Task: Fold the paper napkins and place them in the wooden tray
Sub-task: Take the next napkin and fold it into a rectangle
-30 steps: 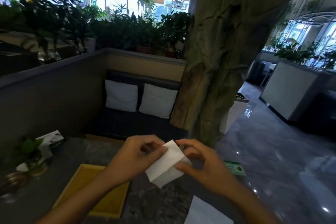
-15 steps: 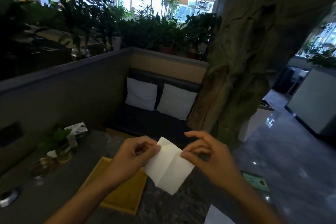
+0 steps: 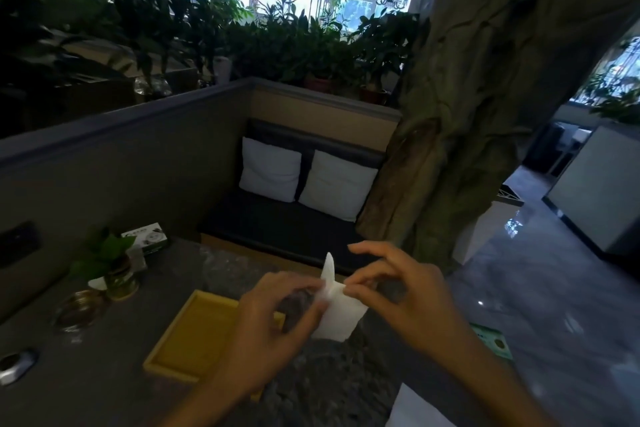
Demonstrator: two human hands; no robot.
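A white paper napkin (image 3: 337, 314) hangs in the air above the dark stone table, partly folded, with one corner sticking up. My left hand (image 3: 273, 326) pinches its left edge and my right hand (image 3: 398, 298) pinches its upper right edge with thumb and forefinger. The yellow wooden tray (image 3: 194, 336) lies on the table below and left of the napkin, its right part hidden behind my left hand. The part of the tray that I see holds nothing. A white corner of more napkin paper (image 3: 415, 409) shows at the bottom edge.
A small potted plant (image 3: 110, 267), a round glass dish (image 3: 79, 310) and a tissue box (image 3: 147, 237) stand at the table's left. A green card (image 3: 491, 343) lies at the right edge. Beyond are a bench with two white cushions (image 3: 304, 180) and a tree trunk (image 3: 467, 114).
The napkin has gone from a flat opened sheet to a narrower folded shape with a corner raised. Both hands have closed in on it. The view has shifted left.
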